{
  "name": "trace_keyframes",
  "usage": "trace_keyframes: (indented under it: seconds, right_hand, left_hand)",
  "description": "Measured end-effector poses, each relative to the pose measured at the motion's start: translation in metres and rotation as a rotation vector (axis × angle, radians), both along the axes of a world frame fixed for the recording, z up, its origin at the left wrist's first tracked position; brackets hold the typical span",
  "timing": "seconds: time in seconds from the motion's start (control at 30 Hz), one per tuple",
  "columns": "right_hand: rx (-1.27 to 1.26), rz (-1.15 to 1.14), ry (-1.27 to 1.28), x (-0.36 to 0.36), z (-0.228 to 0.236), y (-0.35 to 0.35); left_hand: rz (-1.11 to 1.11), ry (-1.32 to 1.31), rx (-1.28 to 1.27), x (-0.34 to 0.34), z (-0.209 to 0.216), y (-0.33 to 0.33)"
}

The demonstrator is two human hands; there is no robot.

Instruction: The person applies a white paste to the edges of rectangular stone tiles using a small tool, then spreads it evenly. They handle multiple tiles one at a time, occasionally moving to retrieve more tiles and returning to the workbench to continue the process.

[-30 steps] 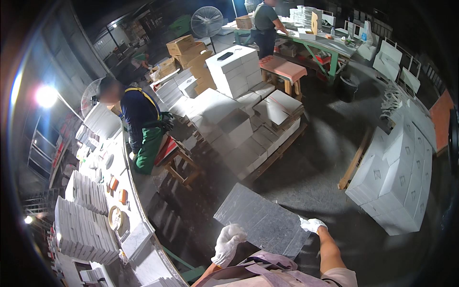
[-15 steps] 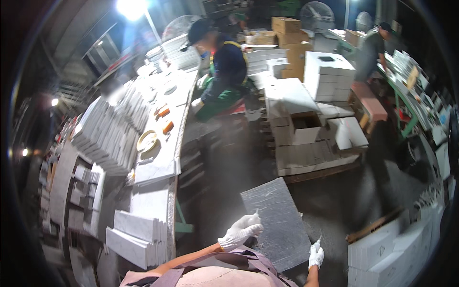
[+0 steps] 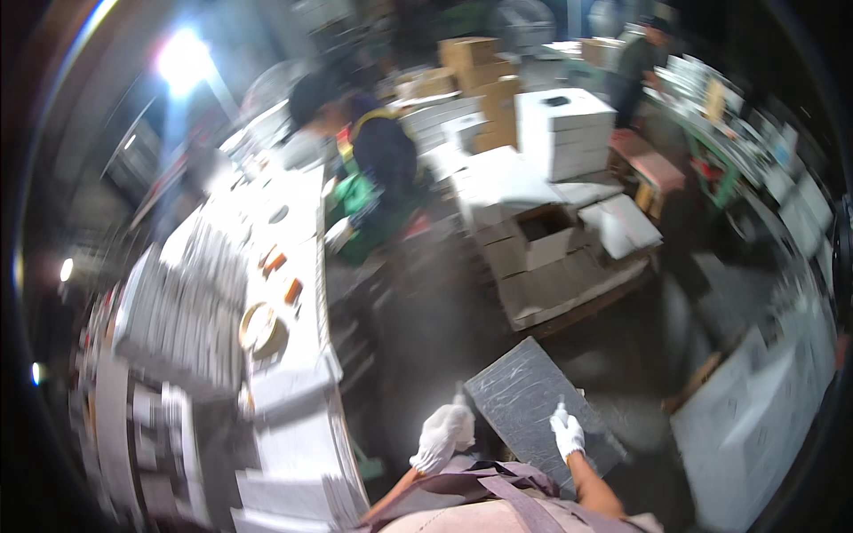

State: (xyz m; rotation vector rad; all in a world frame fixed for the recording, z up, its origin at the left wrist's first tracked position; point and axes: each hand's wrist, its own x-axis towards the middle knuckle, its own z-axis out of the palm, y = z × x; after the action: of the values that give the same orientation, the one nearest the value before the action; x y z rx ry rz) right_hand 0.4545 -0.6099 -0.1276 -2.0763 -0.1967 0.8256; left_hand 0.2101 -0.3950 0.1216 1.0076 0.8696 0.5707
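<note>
My left hand (image 3: 442,437), in a white knit glove, is held in front of my waist with its fingers curled. A thin pale tip sticks up from it; whether that is a glove finger or a held thing is blurred. My right hand (image 3: 567,433), gloved the same way, appears over a dark grey scratched rectangular board (image 3: 530,391). Its fingers are bent together, with a narrow pale tip upward. The board lies low before me; I cannot tell whether either hand touches it.
At the left a long worktable (image 3: 306,258) bears upright rows of white tiles (image 3: 191,311) and a tape roll (image 3: 259,327). A co-worker (image 3: 382,151) bends beside it. Ahead stands a pallet with cartons (image 3: 551,284); white boxes (image 3: 746,435) lie at right. Another person (image 3: 635,67) works farther back.
The view has swung, shifting the tables, pallet and co-workers in the picture. My right hand has moved up and inward over the board; my left is now off the board's left edge.
</note>
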Motion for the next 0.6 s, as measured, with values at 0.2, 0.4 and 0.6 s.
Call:
trace_keyframes:
  seconds: [0.2, 0.4, 0.6]
  right_hand:
    - [-0.168, 0.238, 0.071, -0.044, -0.020, 0.079]
    - [-0.236, 0.283, 0.123, -0.047, -0.045, 0.102]
    - [-0.385, 0.274, -0.048, -0.072, -0.026, 0.122]
  left_hand:
    - [0.200, -0.157, 0.194, -0.040, -0.004, 0.089]
    - [0.384, -0.114, 0.190, -0.075, 0.011, 0.145]
    - [0.492, -0.100, 0.164, -0.104, -0.002, 0.171]
